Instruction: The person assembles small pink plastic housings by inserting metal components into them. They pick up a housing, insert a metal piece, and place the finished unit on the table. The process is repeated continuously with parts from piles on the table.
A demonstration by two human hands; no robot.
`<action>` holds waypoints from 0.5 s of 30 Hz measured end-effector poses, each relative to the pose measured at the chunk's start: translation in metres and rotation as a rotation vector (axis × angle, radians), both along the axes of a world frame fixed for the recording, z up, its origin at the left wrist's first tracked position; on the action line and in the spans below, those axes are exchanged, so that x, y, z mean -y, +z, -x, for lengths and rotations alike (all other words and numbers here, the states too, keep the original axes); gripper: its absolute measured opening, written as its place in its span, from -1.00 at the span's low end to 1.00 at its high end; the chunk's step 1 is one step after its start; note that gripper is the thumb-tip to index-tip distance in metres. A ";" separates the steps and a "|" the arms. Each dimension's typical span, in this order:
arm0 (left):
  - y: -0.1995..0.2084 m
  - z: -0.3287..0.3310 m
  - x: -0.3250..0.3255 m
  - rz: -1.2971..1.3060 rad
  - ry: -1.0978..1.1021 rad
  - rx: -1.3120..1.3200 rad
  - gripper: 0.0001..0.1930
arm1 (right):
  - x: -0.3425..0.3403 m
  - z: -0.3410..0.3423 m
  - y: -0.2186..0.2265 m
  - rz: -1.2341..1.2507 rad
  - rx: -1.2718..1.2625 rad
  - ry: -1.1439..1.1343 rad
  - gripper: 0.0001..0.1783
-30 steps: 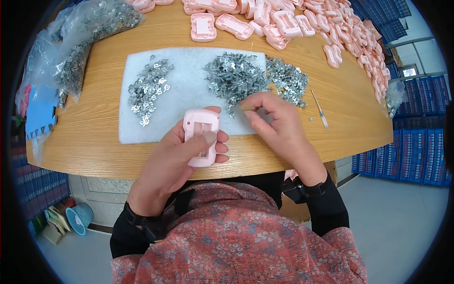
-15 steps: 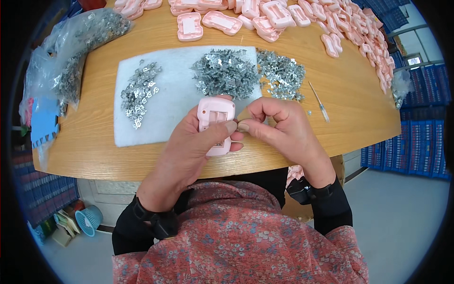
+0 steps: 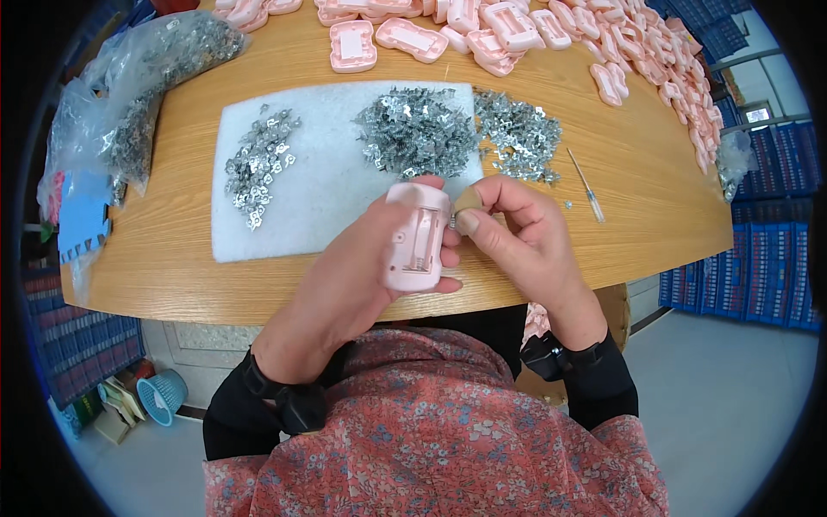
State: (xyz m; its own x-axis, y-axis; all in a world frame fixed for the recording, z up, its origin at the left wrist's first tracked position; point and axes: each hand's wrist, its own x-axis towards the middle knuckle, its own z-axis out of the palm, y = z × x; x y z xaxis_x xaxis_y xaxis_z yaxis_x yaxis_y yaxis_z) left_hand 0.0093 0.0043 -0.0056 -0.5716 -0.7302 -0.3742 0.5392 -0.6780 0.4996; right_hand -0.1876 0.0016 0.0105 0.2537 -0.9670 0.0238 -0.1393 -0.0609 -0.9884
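My left hand [image 3: 345, 254] is closed round a pale pink plastic casing [image 3: 400, 258], with its battery compartment facing up. A coil spring shows at the near end of that compartment. Just off the casing's right edge, my right hand [image 3: 530, 246] pinches a small metal piece [image 3: 454, 221] between thumb and forefinger; most of it is hidden. A beige cover [image 3: 469, 200] sits on the right fingertip. Beyond the hands, a big heap of small metal contact plates [image 3: 418, 129] lies on a white foam sheet [image 3: 327, 198].
A smaller group of plates [image 3: 258, 164] lies at the sheet's left, another pile [image 3: 519, 133] at its right edge. A thin pointed tool [image 3: 587, 189] rests on the wooden table [image 3: 655, 207]. Pink casings [image 3: 633, 52] crowd the far side. Bagged metal parts [image 3: 142, 129] stand at left.
The casing has shifted right and turned in my left hand, and the left thumb has come off its compartment. My right hand has moved slightly right, still pinching.
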 end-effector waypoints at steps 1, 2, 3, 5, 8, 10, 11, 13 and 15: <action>-0.001 -0.002 0.001 -0.023 -0.021 -0.083 -0.50 | 0.002 0.000 0.002 -0.011 -0.007 0.003 -0.89; 0.000 -0.001 0.000 -0.027 -0.016 -0.038 -0.49 | 0.004 0.000 0.008 0.032 -0.124 0.031 -0.90; 0.003 -0.001 -0.002 -0.029 -0.011 0.005 -0.48 | 0.006 -0.001 0.017 0.077 -0.243 0.058 -0.91; 0.003 0.000 -0.003 -0.019 -0.019 0.051 -0.47 | 0.009 -0.002 0.024 0.190 -0.426 0.091 -0.90; 0.000 0.000 -0.004 0.011 -0.055 0.064 -0.46 | 0.010 -0.004 0.027 0.330 -0.554 0.101 -0.89; -0.004 -0.001 -0.004 0.024 -0.067 0.081 -0.45 | 0.010 -0.006 0.029 0.343 -0.557 0.109 -0.88; -0.003 -0.001 -0.004 0.029 -0.070 0.085 -0.44 | 0.010 -0.006 0.029 0.356 -0.579 0.124 -0.88; -0.001 -0.001 -0.004 0.037 -0.074 0.092 -0.43 | 0.011 -0.006 0.032 0.383 -0.622 0.152 -0.88; -0.001 0.001 -0.005 0.031 -0.068 0.114 -0.44 | 0.011 -0.007 0.032 0.418 -0.645 0.154 -0.88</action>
State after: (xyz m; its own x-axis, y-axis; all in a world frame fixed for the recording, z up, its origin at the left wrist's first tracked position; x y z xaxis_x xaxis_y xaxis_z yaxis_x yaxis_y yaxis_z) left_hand 0.0086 0.0093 -0.0067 -0.5752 -0.7035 -0.4173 0.4312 -0.6944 0.5761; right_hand -0.1804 -0.0098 0.0423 0.4716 -0.8632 0.1803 -0.6381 -0.4752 -0.6058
